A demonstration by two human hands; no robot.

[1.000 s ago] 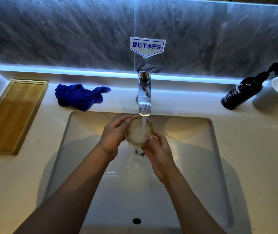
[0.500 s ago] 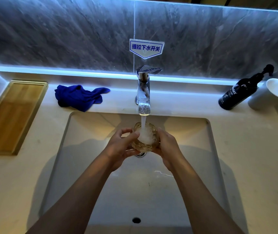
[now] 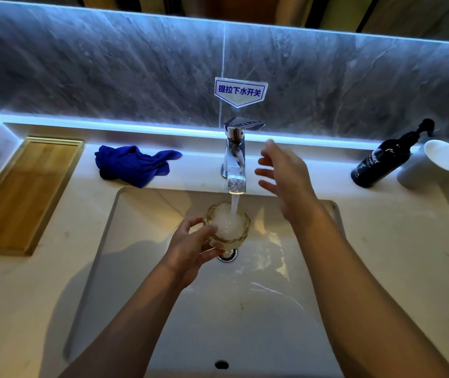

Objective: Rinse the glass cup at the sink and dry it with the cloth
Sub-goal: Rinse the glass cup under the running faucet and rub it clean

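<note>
Single head-worn wide-angle view only; no second view, so no overlap is recorded. The scene is looked at from above and in front of the sink (image 3: pixel 136 268), facing forward and down toward the tap (image 3: pixel 235 159) and the grey wall panel (image 3: pixel 109 72). Both forearms enter from the bottom edge, close to the lens. Straight edges are seen bowed near the frame borders.

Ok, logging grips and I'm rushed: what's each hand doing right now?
Left hand: closed around the glass cup, under the running faucet.
Right hand: open, fingers spread, holding nothing, beside the faucet.
</note>
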